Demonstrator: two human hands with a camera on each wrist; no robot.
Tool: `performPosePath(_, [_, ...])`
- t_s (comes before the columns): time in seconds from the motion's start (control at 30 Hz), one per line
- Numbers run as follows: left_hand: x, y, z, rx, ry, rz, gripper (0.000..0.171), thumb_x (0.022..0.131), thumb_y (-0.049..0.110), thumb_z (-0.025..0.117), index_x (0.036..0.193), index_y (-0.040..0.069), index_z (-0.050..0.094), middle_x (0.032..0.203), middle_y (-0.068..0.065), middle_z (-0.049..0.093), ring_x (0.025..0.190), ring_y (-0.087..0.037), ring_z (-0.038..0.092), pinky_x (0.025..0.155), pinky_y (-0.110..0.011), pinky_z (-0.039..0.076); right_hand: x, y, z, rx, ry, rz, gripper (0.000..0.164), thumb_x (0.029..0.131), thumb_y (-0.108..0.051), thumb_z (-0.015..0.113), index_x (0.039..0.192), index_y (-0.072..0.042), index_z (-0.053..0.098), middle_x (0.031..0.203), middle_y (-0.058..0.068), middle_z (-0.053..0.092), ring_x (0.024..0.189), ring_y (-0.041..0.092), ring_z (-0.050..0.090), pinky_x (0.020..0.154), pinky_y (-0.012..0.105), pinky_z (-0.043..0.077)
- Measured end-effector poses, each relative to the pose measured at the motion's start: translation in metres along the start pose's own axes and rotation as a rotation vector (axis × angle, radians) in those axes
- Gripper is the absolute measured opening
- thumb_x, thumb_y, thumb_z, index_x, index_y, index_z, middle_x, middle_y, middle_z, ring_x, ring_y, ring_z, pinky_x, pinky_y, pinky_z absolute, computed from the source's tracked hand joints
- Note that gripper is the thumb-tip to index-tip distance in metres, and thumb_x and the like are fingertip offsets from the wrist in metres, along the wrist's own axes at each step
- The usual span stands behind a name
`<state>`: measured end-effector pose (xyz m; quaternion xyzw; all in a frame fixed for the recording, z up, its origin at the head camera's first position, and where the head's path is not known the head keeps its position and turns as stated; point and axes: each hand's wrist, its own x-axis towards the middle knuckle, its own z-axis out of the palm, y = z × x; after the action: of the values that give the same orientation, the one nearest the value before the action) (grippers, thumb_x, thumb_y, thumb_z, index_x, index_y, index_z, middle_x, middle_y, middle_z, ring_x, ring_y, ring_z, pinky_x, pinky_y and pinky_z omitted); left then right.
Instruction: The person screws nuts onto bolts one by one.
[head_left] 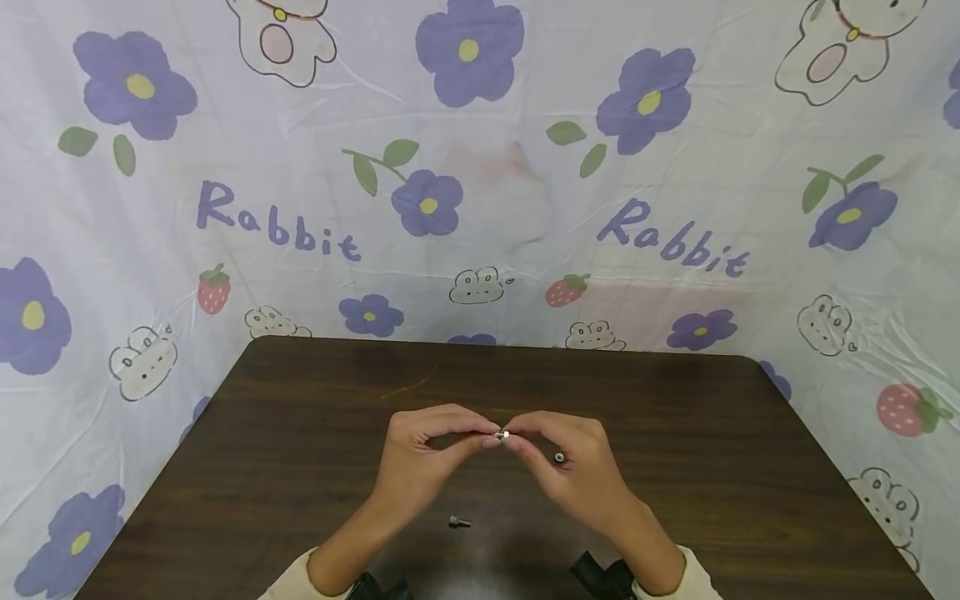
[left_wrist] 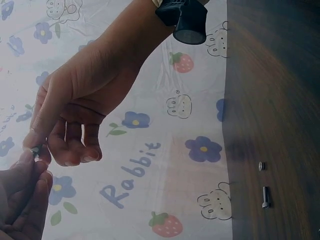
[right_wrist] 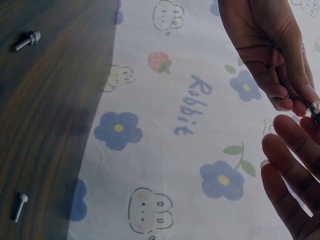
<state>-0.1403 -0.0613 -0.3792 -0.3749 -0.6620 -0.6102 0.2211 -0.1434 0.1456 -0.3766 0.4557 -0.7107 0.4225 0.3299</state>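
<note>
pinching small metal hardware [head_left: 502, 434] between them, left hand [head_left: 411, 457] and right hand [head_left: 587, 468]

The left hand [head_left: 408, 458] and right hand [head_left: 585, 467] cover most of the tiny part [head_left: 502, 434] between their fingertips; I can't make out its shape. The table [head_left: 300, 467] and both sleeves [head_left: 288, 583] run out of the head view on the near side.

Small silvery metal piece [head_left: 503, 434], pinched between left fingers [head_left: 472, 422] and right fingers [head_left: 534, 423]
</note>
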Motion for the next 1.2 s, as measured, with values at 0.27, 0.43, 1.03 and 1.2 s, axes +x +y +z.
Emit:
performPosePath(0.27, [-0.0013, 0.0004, 0.0025, -0.016, -0.007, 0.0, 0.012, 0.084, 0.0, 0.08, 0.095, 0.004, 0.08, 0.089, -0.005, 0.077, 0.081, -0.017, 0.073, 0.074, -0.032, 0.061, -0.0005, -0.0001, -0.0011, -0.007, -0.009, 0.006, 0.021, 0.104, -0.02, 0.061, 0.091, -0.01, 0.073, 0.078, -0.001, 0.072, 0.068, 0.008, 0.067, 0.063, 0.021, 0.056])
performPosePath(0.43, [-0.0019, 0.0007, 0.0026, -0.013, 0.008, -0.012, 0.012, 0.083, 0.0, 0.081, 0.094, 0.005, 0.08, 0.088, -0.006, 0.077, 0.08, -0.017, 0.073, 0.074, -0.032, 0.061, -0.0002, -0.0023, -0.0043, -0.009, -0.043, 0.05, 0.018, 0.104, -0.017, 0.06, 0.093, -0.011, 0.073, 0.079, -0.002, 0.071, 0.069, 0.006, 0.067, 0.064, 0.021, 0.056])
performPosePath(1.03, [-0.0011, 0.0015, 0.0019, -0.038, 0.028, -0.095, 0.013, 0.084, -0.001, 0.08, 0.096, 0.005, 0.08, 0.09, -0.005, 0.077, 0.083, -0.02, 0.073, 0.073, -0.035, 0.061, 0.0037, -0.0029, -0.0076, -0.005, -0.036, 0.023, 0.016, 0.101, -0.019, 0.065, 0.104, -0.005, 0.072, 0.09, 0.005, 0.075, 0.073, 0.011, 0.07, 0.066, 0.02, 0.057])
performPosePath(1.2, [-0.0014, 0.0017, 0.0032, -0.052, 0.022, -0.095, 0.013, 0.084, -0.002, 0.08, 0.096, 0.003, 0.08, 0.09, -0.005, 0.077, 0.082, -0.02, 0.073, 0.073, -0.035, 0.062, 0.0016, -0.0027, -0.006, -0.017, -0.038, 0.032, 0.013, 0.102, -0.018, 0.065, 0.102, -0.008, 0.072, 0.09, 0.002, 0.075, 0.076, 0.011, 0.07, 0.068, 0.024, 0.058])
